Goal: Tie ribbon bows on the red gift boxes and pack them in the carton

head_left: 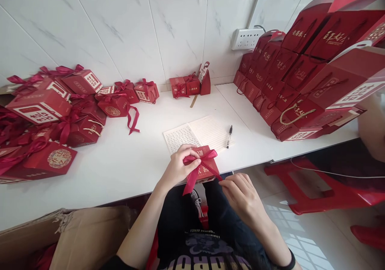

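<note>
A red gift box [209,168] with pale lettering sits at the table's front edge, a dark red ribbon [190,181] tied in a bow on its top. My left hand [184,162] pinches the bow's left loop near the knot, its fingers closed. The right loop stands free above the lid. Out to the right, my right hand [239,190] is closed on a ribbon tail that runs taut from the knot. Behind the box lies an open notebook [207,131], one page written on and the other lined, with a black pen [229,136] at its right.
Ribboned red boxes [61,160] are heaped at the left, with several smaller ones [190,85] along the wall. Stacked handled boxes [296,75] rise at the right, near another person's arm [371,125]. An opened cardboard carton [90,234] stands at lower left; a red stool [303,186] at right.
</note>
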`<state>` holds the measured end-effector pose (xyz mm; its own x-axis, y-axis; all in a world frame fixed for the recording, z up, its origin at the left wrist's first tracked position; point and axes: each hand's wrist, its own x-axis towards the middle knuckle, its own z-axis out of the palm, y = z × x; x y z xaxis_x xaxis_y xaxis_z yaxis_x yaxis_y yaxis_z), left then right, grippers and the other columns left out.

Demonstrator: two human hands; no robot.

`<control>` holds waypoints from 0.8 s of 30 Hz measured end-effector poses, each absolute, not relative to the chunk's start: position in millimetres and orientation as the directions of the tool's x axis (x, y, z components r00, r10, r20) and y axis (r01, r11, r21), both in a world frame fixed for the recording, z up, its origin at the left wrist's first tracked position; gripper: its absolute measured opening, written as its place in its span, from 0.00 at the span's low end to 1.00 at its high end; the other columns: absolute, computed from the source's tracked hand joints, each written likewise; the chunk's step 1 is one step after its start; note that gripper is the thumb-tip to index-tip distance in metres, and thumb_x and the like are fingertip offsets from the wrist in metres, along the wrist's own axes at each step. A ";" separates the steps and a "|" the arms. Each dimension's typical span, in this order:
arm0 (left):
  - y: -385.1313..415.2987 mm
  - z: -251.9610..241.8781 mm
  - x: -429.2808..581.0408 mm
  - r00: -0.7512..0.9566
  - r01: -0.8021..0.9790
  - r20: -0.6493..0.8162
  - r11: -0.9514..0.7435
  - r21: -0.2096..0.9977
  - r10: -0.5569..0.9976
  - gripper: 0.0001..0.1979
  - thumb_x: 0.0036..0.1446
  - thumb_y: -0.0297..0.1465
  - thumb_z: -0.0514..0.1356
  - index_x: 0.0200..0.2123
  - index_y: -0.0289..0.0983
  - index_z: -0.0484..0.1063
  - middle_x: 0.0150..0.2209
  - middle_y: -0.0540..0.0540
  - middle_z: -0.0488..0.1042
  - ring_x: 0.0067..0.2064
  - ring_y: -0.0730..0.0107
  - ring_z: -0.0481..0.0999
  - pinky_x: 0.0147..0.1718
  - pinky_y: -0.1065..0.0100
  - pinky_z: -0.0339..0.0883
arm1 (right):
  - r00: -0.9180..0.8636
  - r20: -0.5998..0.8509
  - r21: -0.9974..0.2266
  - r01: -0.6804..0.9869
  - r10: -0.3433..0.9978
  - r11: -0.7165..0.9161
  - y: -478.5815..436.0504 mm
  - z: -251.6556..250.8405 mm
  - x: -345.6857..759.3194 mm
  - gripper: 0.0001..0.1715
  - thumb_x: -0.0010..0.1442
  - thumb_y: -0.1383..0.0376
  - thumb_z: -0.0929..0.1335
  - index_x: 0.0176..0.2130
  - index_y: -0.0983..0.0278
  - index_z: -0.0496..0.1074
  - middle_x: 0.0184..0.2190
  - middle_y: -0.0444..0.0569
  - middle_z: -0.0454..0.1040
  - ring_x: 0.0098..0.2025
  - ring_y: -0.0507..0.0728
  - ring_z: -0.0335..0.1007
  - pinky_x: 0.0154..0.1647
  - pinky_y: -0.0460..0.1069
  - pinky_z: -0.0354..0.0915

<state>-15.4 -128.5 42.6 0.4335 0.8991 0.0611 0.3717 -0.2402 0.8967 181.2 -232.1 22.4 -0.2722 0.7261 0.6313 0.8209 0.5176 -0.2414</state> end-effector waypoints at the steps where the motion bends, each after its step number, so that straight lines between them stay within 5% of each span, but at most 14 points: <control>1: -128.5 42.9 -15.2 0.433 0.372 0.060 -0.239 0.897 0.900 0.06 0.57 0.35 0.59 0.32 0.39 0.72 0.50 0.45 0.67 0.57 0.62 0.66 0.54 0.58 0.65 | -0.270 0.631 -0.245 0.820 0.727 0.517 -232.4 22.7 181.0 0.08 0.63 0.76 0.62 0.38 0.65 0.67 0.29 0.48 0.69 0.30 0.53 0.62 0.34 0.49 0.59; 16: -127.7 42.1 -11.2 0.417 0.370 0.065 -0.234 0.899 0.907 0.06 0.56 0.35 0.59 0.31 0.39 0.72 0.51 0.46 0.68 0.56 0.62 0.67 0.56 0.56 0.62 | -0.222 0.678 -0.337 0.754 0.701 0.564 -244.5 47.9 174.3 0.06 0.60 0.75 0.66 0.34 0.64 0.67 0.25 0.45 0.69 0.27 0.51 0.62 0.31 0.48 0.59; 20: -128.1 43.2 -6.7 0.394 0.372 0.085 -0.243 0.896 0.915 0.04 0.55 0.33 0.59 0.31 0.39 0.72 0.50 0.46 0.68 0.56 0.62 0.67 0.57 0.56 0.61 | -0.385 0.672 -0.227 0.706 0.632 0.671 -232.5 49.9 147.5 0.02 0.61 0.71 0.67 0.37 0.65 0.69 0.31 0.48 0.71 0.34 0.54 0.64 0.37 0.51 0.60; 24: -130.7 45.6 -6.1 0.398 0.387 0.085 -0.251 0.887 0.913 0.05 0.56 0.33 0.58 0.32 0.39 0.72 0.49 0.45 0.69 0.56 0.61 0.67 0.58 0.54 0.59 | -0.474 0.650 -0.132 0.700 0.594 0.702 -216.4 41.0 126.5 0.13 0.67 0.72 0.59 0.40 0.66 0.72 0.36 0.51 0.73 0.36 0.55 0.63 0.42 0.52 0.59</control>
